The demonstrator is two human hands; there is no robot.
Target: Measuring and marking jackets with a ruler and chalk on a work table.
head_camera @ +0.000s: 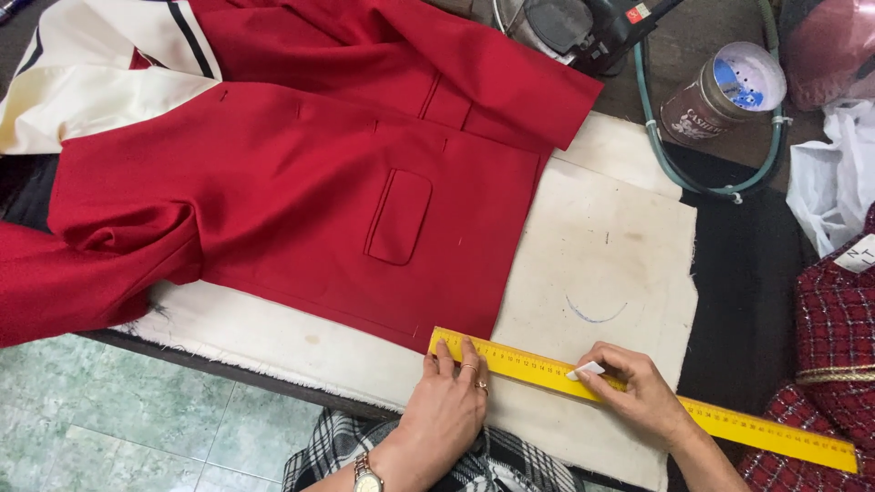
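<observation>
A red jacket (301,182) with a flap pocket (399,217) lies spread on a cream padded cloth (602,246). A long yellow ruler (547,369) lies slantwise along the jacket's lower corner. My left hand (447,405), with rings and a wristwatch, presses the ruler's left end flat with its fingers. My right hand (638,392) pinches a small white piece of tailor's chalk (585,371) against the ruler's upper edge.
A steam iron (565,27) and its green hose (702,182) sit at the back. A lidded tin can (725,91) stands near a white plastic bag (834,173). Red tweed fabric (834,346) lies at right. Green tiled floor (109,419) shows below the table edge.
</observation>
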